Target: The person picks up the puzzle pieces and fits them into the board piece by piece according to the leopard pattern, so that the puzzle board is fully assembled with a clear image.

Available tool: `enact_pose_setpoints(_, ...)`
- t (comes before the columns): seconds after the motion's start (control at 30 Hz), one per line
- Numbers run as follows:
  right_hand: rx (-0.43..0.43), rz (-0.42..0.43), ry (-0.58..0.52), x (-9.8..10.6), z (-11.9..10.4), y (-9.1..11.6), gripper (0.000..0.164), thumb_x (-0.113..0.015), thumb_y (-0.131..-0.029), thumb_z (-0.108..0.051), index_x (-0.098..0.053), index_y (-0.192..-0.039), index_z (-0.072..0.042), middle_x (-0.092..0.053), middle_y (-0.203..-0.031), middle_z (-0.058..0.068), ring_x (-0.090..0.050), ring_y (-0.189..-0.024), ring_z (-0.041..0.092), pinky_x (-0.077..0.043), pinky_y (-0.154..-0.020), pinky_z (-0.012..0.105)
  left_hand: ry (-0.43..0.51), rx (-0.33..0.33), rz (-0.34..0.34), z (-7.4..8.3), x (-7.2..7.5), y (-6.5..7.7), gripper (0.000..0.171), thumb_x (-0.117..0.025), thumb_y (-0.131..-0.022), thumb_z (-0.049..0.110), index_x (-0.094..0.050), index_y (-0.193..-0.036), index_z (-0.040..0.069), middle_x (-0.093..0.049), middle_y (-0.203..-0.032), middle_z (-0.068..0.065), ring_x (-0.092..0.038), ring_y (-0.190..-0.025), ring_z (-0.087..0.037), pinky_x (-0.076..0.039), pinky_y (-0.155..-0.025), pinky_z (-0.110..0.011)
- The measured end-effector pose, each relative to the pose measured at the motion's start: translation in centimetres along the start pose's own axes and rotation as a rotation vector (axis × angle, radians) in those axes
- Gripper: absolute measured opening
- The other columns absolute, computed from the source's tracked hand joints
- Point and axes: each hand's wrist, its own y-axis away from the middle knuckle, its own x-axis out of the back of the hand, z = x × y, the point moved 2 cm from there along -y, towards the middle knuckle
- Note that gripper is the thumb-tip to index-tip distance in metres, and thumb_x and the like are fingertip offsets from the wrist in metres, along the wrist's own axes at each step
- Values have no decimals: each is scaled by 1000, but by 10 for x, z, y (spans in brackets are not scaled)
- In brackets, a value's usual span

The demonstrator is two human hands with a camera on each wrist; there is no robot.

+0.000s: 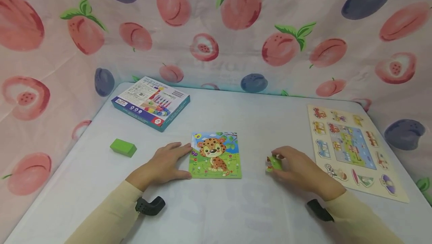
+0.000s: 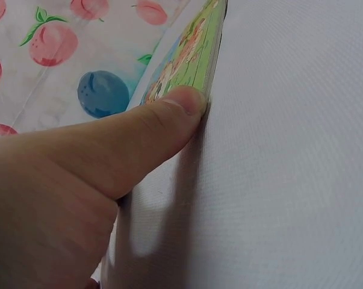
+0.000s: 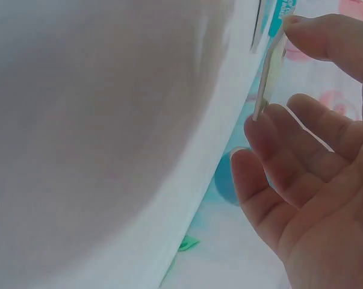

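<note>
A square leopard puzzle [image 1: 216, 156] lies flat in the middle of the table in the head view. My left hand [image 1: 166, 163] touches its left side, with the thumb at the lower left corner. The left wrist view shows that thumb [image 2: 160, 123] stretched straight against the puzzle's edge. To the right, my right hand [image 1: 300, 167] pinches a small green printed puzzle piece [image 1: 275, 163] over the table. From the right wrist, the piece [image 3: 270, 75] appears edge-on as a thin plate between the thumb and fingertips.
A green block [image 1: 123, 147] lies at the left. Behind it is a flat boxed set [image 1: 152, 101] with a blue-purple edge. A wooden vehicle puzzle board [image 1: 357, 154] lies at the right, near my right forearm. A fruit-print cloth [image 1: 229, 60] hangs round the table.
</note>
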Motion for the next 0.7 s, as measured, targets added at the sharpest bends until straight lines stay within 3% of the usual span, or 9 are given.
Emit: enact_pose_setpoints(0.7,26,-53,12,-11,-30,-32,49,-82,-82,-19,-62,-122,0,-64,-113,7,-61,-100,23,-53,-91,44,8,10,1,-1,-1,0,83,-81,-82,43,-46,-151,11,-43,-154,-8,-28,-144,-38,-25,-112,-64)
